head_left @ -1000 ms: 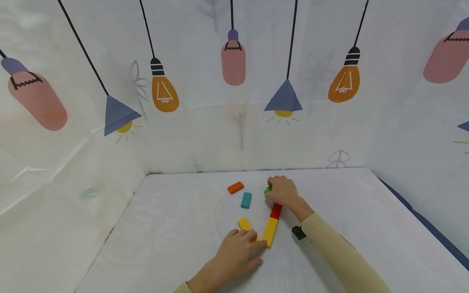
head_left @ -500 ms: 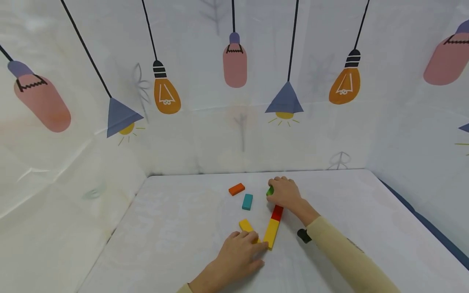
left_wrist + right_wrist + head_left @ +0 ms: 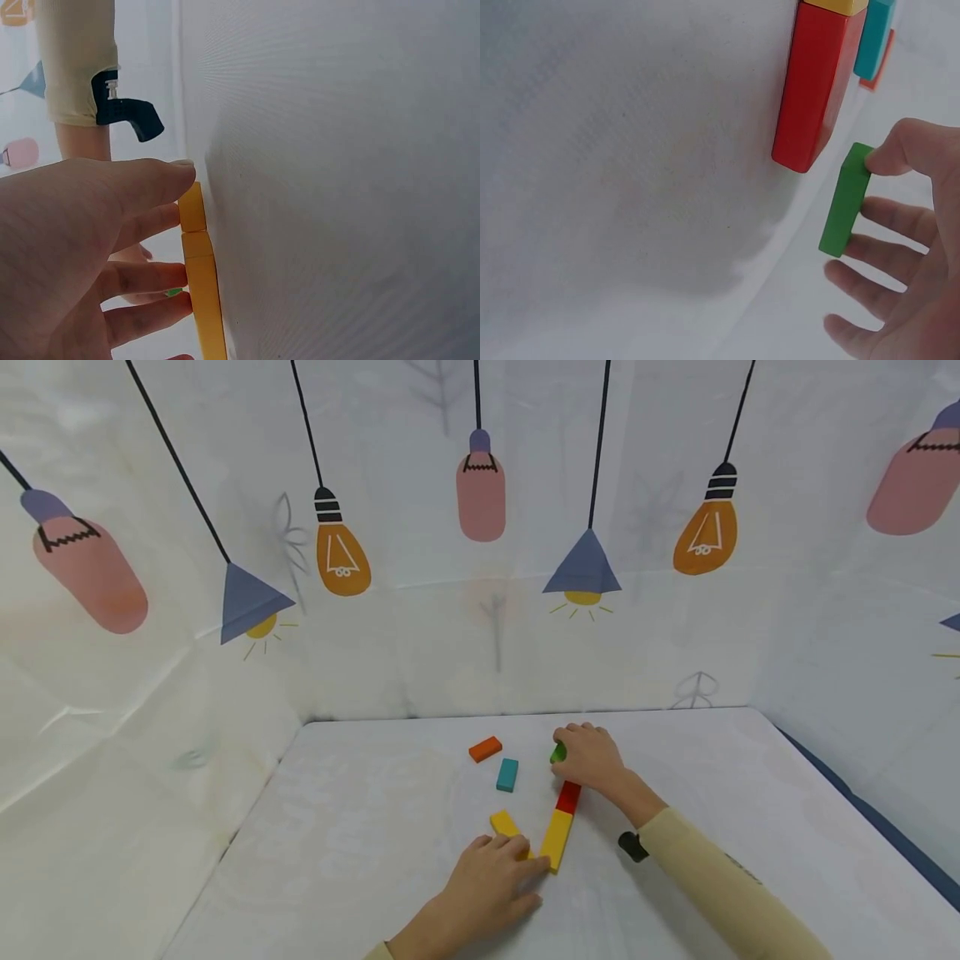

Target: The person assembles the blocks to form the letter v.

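the green block [image 3: 846, 202] is right of centre in the head view, pinched between the thumb and fingers of the right hand [image 3: 588, 754], the gap just the block's width; whether it touches the bench [image 3: 360, 827], i cannot tell. just beside it, but apart, is the red block [image 3: 568, 797], end to end with the long yellow block [image 3: 556, 839], which runs down toward the lower centre. there the left hand [image 3: 486, 881] has its fingers spread and fairly straight, touching the long yellow block and the slanted yellow block [image 3: 504, 822] without closing round either. the teal block [image 3: 507, 774] and orange block [image 3: 485, 748] lie loose, left of the right hand. a pale sleeve [image 3: 720, 868] fills the lower right; a white sheet [image 3: 420, 652] with printed lamps hangs across the top.
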Demonstrator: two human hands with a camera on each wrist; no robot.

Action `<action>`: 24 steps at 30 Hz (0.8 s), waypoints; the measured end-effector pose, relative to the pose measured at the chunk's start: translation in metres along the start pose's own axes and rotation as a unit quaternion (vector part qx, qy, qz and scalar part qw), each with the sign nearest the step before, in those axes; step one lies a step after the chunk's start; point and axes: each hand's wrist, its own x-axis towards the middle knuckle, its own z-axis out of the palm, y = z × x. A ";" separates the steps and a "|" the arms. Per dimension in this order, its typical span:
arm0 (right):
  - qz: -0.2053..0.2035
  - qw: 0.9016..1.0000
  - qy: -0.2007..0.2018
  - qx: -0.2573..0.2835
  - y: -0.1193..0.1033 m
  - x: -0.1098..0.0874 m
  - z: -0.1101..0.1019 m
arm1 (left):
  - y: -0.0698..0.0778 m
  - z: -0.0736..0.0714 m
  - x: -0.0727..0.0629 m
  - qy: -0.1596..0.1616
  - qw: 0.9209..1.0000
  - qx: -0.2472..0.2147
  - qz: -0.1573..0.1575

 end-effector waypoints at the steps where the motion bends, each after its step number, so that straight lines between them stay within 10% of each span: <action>1: 0.000 1.000 0.000 0.001 0.000 -0.001 -0.001 | 0.000 0.000 0.000 0.001 1.000 0.000 0.001; 24: -0.015 1.000 0.013 0.007 0.019 -0.014 -0.001 | -0.001 0.003 0.002 -0.002 1.000 0.006 -0.003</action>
